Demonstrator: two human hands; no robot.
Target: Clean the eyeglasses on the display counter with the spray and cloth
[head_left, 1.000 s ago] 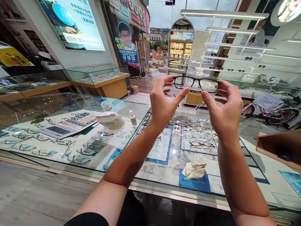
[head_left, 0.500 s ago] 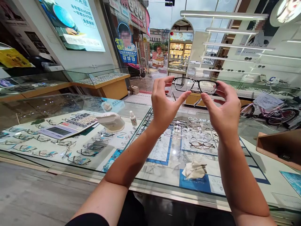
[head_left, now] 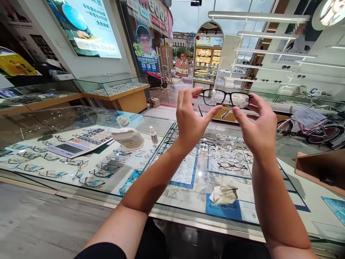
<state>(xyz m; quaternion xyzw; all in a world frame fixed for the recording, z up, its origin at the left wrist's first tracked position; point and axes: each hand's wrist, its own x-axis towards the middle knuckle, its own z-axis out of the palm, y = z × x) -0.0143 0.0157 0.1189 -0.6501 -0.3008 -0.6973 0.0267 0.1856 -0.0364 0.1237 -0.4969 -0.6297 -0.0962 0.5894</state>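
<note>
Held up above the glass counter is a pair of black-framed eyeglasses (head_left: 227, 94), its lenses facing me and its temples pointing away. My left hand (head_left: 192, 115) grips it at the left end, thumb below the lens and fingers behind the rim. On the other end my right hand (head_left: 254, 120) is closed, its thumb against the lower rim of the right lens. A crumpled cream cleaning cloth (head_left: 224, 193) lies on the counter below, over a blue and white card (head_left: 223, 208).
The glass display counter (head_left: 188, 212) holds several eyeglasses inside. On its top stand a calculator (head_left: 81, 144), a white curved device (head_left: 127, 138) and a small spray bottle (head_left: 153, 135). A brown wooden box (head_left: 320, 171) sits at the right. An arched mirror (head_left: 207, 54) stands behind.
The eyeglasses and both hands have shifted very slightly to the right in view, along with a small camera movement. Both hands keep their hold.
</note>
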